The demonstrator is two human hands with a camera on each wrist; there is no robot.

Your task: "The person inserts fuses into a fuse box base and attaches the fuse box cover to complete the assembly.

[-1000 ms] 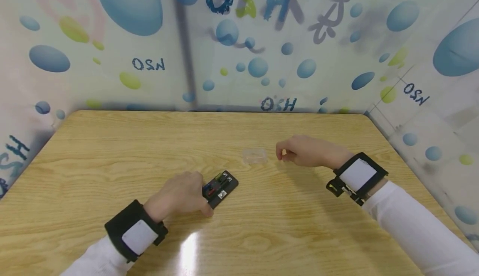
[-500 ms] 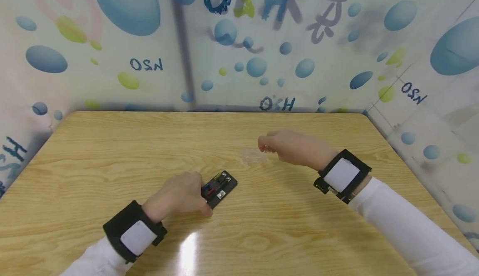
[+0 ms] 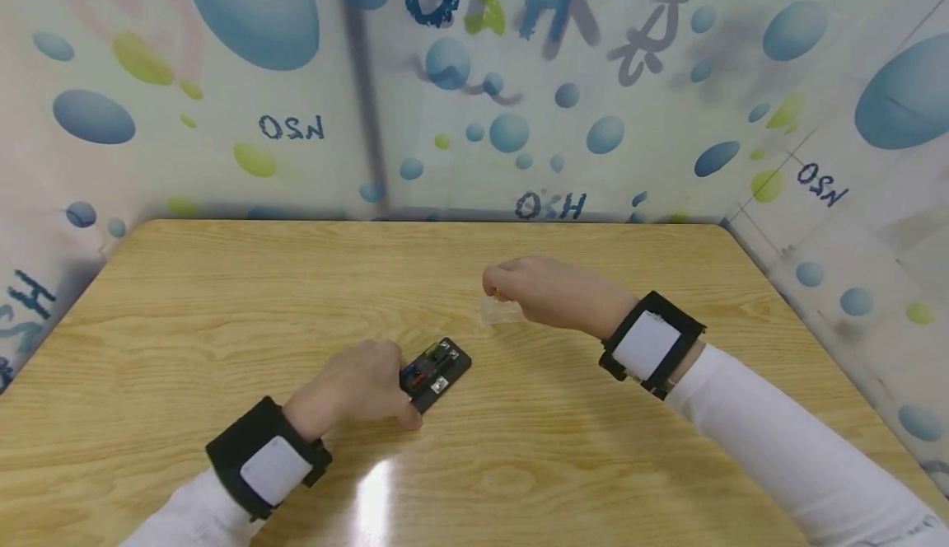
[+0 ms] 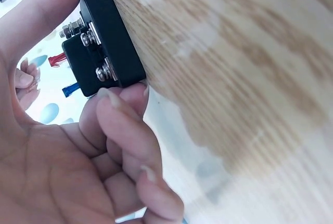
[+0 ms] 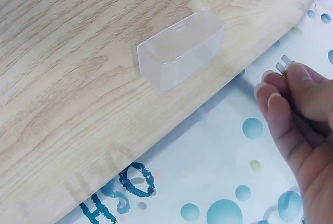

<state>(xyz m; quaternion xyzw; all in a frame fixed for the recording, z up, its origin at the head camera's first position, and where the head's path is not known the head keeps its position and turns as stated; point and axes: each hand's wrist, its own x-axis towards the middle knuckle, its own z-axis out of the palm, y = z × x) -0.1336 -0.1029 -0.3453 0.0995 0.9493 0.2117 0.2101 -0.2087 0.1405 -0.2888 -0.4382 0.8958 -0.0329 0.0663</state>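
In the head view my left hand holds a black fuse block against the table by its near end. The left wrist view shows the block gripped at its edges, with screw terminals and red and blue blade fuses standing out from it. My right hand is over a clear plastic box and partly hides it. Seen from the right wrist, that hand's thumb and fingertips pinch a small blade fuse; its two metal prongs show and most of its body is hidden. The clear box stands open-topped on the wood.
A wooden table spans the view, backed by a white wall sheet with blue and green dots. Each wrist wears a black strap with a camera. Light glares off the table's front.
My right hand has moved left from beside the clear box to over it, with the fuse between its fingers. The left hand and the fuse block stay in place.
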